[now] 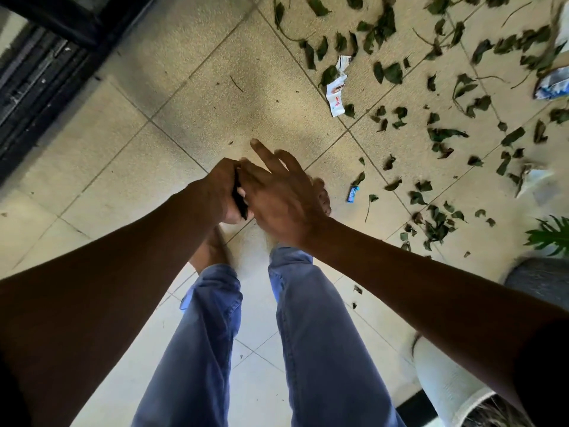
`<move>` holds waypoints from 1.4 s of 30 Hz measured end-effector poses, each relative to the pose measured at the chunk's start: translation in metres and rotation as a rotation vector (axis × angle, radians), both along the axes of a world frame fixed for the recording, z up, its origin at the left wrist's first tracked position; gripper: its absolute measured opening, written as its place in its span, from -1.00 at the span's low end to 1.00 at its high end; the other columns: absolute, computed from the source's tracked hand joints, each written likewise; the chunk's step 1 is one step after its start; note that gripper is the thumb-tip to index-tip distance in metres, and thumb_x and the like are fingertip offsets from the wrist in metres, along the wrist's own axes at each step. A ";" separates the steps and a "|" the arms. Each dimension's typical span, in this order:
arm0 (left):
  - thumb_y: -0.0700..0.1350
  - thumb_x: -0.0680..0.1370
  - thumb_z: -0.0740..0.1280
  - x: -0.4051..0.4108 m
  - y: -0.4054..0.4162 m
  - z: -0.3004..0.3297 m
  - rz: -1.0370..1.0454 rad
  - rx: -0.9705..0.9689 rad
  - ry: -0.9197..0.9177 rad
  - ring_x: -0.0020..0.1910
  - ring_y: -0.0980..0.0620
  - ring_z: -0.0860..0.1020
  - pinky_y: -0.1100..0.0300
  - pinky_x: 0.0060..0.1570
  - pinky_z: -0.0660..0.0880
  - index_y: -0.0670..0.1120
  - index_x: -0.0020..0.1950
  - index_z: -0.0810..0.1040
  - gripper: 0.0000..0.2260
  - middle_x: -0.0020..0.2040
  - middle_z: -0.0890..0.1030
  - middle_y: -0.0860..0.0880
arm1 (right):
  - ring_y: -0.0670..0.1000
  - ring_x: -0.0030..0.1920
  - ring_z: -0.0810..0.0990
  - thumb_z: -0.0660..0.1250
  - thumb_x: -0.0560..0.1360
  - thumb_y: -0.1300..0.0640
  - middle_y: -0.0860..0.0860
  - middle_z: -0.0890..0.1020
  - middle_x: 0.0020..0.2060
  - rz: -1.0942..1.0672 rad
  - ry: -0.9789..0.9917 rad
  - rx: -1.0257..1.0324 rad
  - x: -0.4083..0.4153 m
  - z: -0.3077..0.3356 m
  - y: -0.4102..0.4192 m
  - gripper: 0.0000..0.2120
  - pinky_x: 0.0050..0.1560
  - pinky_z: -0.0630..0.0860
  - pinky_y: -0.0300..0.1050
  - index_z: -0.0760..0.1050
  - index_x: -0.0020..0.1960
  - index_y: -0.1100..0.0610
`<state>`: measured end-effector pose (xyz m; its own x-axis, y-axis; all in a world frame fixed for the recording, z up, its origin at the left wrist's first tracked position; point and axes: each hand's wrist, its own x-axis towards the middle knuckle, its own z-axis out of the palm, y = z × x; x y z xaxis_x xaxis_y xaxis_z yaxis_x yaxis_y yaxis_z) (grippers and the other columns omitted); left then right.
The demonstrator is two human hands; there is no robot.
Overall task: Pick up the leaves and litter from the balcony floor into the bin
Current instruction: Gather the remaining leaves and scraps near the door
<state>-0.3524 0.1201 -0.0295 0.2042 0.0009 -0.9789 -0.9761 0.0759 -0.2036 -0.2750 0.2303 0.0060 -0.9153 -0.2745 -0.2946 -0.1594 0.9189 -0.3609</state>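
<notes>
My left hand (223,192) is curled around a thin dark object (239,197), only its edge showing, so I cannot identify it. My right hand (283,192) hovers just beside it with fingers spread, blurred by motion, holding nothing I can see. Both hands are at chest height above my bare feet. Several dark green leaves (391,72) lie scattered over the beige floor tiles to the upper right. Among them sit a torn white wrapper (337,87), a small blue wrapper (353,194) and a blue-white packet (552,84). No bin is clearly identifiable.
A dark sliding-door track (37,81) runs along the upper left. A potted plant's green fronds (548,235) and a grey pot (542,278) stand at the right edge. A white cylindrical container (446,383) sits at lower right. My legs in blue trousers (209,334) fill the bottom centre.
</notes>
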 end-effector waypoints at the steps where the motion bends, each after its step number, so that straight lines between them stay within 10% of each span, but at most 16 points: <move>1: -0.04 0.54 0.23 0.000 0.002 0.002 -0.010 0.007 0.016 -0.43 0.13 0.31 0.32 -0.38 0.27 0.05 -0.37 0.37 -0.73 -0.41 0.30 0.09 | 0.20 0.58 0.20 0.05 0.51 0.09 0.12 0.48 0.45 0.001 -0.012 0.037 0.002 0.002 0.002 -0.54 0.43 0.26 0.19 0.57 0.25 0.17; 5: -0.04 0.62 0.16 0.001 0.016 0.013 -0.016 0.081 0.098 -0.60 0.15 0.36 0.35 -0.47 0.25 0.02 -0.35 0.42 -0.67 -0.53 0.37 0.08 | 0.15 0.55 0.29 0.13 0.55 0.05 0.12 0.45 0.47 -0.096 0.006 -0.064 0.009 0.003 0.008 -0.57 0.37 0.35 0.15 0.56 0.30 0.18; 12: -0.04 0.63 0.20 -0.007 0.036 0.000 0.138 0.180 0.048 -0.65 0.14 0.19 0.37 -0.66 0.08 0.00 -0.42 0.28 -0.60 -0.54 0.25 0.07 | 0.07 0.22 0.58 0.25 0.55 0.07 0.06 0.63 0.24 -0.975 -0.006 -0.190 0.022 -0.039 0.097 -0.58 0.20 0.52 -0.03 0.51 0.39 0.10; 20: 0.02 0.65 0.20 -0.014 0.026 -0.027 0.021 0.249 -0.011 -0.67 0.15 0.17 0.37 -0.71 0.09 0.00 -0.47 0.28 -0.53 -0.56 0.20 0.07 | 0.30 0.46 0.29 0.36 0.55 0.17 0.25 0.24 0.51 -0.974 -0.168 0.198 0.032 -0.113 0.223 -0.39 0.37 0.41 0.13 0.28 0.55 -0.05; 34: 0.01 0.64 0.22 -0.008 0.030 -0.040 0.048 0.262 -0.131 -0.67 0.16 0.17 0.36 -0.72 0.07 0.00 -0.46 0.27 -0.55 -0.56 0.19 0.08 | 0.22 0.10 0.55 0.30 0.46 0.32 0.18 0.54 0.13 -1.015 -0.088 0.143 -0.010 -0.144 0.212 -0.80 0.07 0.53 -0.01 0.65 -0.02 0.14; 38: 0.02 0.63 0.23 -0.011 0.037 -0.039 0.024 0.235 -0.123 -0.66 0.16 0.17 0.37 -0.71 0.07 0.02 -0.41 0.24 -0.58 -0.54 0.19 0.08 | 0.02 -0.05 0.69 0.39 0.39 0.34 -0.01 0.72 -0.15 -1.510 -0.155 -0.087 -0.017 -0.138 0.207 -0.79 0.01 0.61 -0.17 0.69 -0.22 0.05; 42: 0.02 0.63 0.23 -0.012 0.047 -0.034 0.024 0.218 -0.089 -0.65 0.16 0.17 0.36 -0.69 0.07 0.01 -0.45 0.28 -0.55 -0.53 0.20 0.08 | 0.08 -0.19 0.74 0.51 0.31 0.45 0.13 0.74 -0.26 -1.862 -0.268 -0.779 -0.023 -0.102 0.164 -0.83 -0.03 0.70 0.04 0.72 -0.20 0.23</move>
